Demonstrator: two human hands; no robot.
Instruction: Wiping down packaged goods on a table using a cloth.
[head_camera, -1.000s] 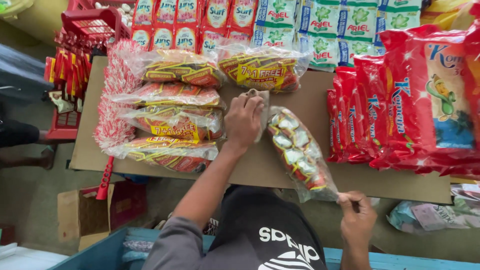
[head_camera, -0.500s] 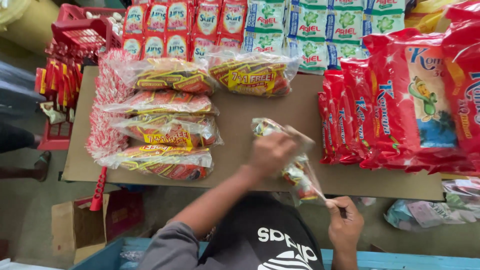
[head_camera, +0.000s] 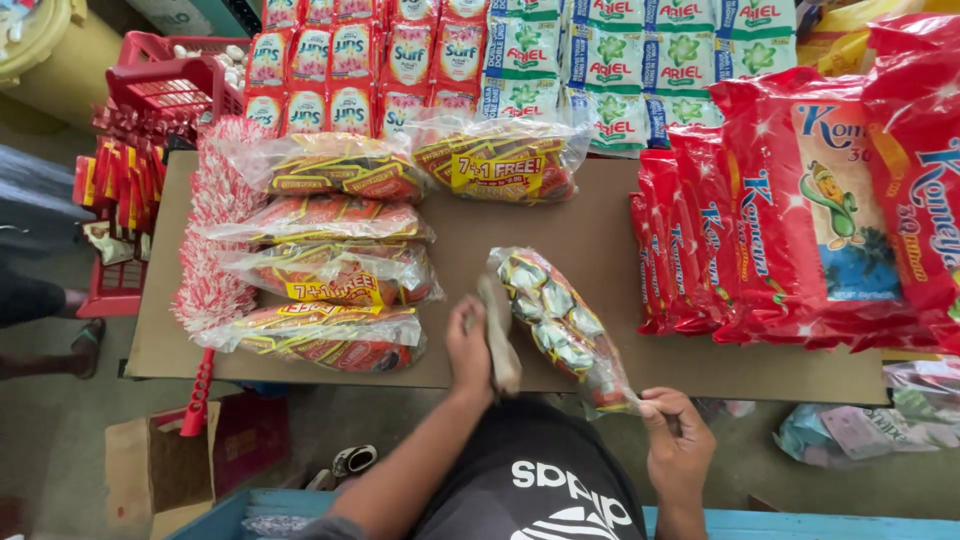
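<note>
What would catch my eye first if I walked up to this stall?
Probably the big red snack bags piled at the right of the brown board. Next, in the middle near the front edge, the person's two hands work a clear bag of small packets: the left hand presses beside it, the right hand pinches its end. At the left lie four similar filled bags.

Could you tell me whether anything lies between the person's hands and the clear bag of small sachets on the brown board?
Nothing visible does. The left hand already rests against the clear bag of sachets near its upper end, and the right hand pinches its lower tip at the brown board's near edge.
</note>
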